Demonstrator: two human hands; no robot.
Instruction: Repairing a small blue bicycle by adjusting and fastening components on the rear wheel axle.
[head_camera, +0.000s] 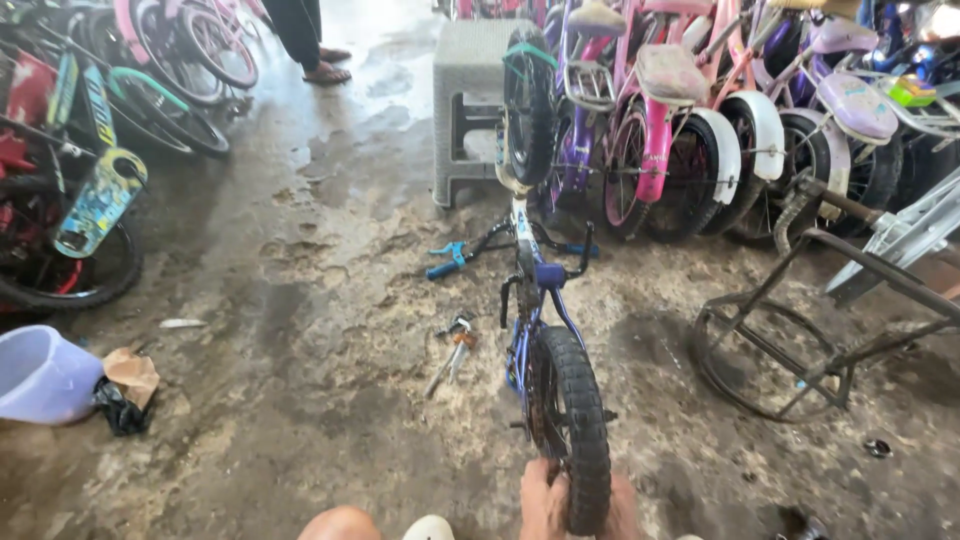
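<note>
A small blue children's bicycle (535, 300) stands upside down on the wet concrete floor, resting on its handlebars with blue grips (445, 262). Its front wheel (528, 110) points away from me and its rear wheel with a knobby black tyre (580, 420) is closest. My left hand (543, 500) grips the near edge of that tyre from the left. My right hand (623, 508) holds it from the right, partly cut off by the frame's bottom edge. My knee (340, 523) shows at the bottom.
Hand tools (455, 350) lie left of the bicycle. A grey plastic stool (470, 100) stands behind it. Pink and purple children's bikes (680, 130) line the right, other bikes (90, 180) the left. A rusty metal stand (800, 340), a lavender basin (40, 375) and another person's feet (325, 65) are nearby.
</note>
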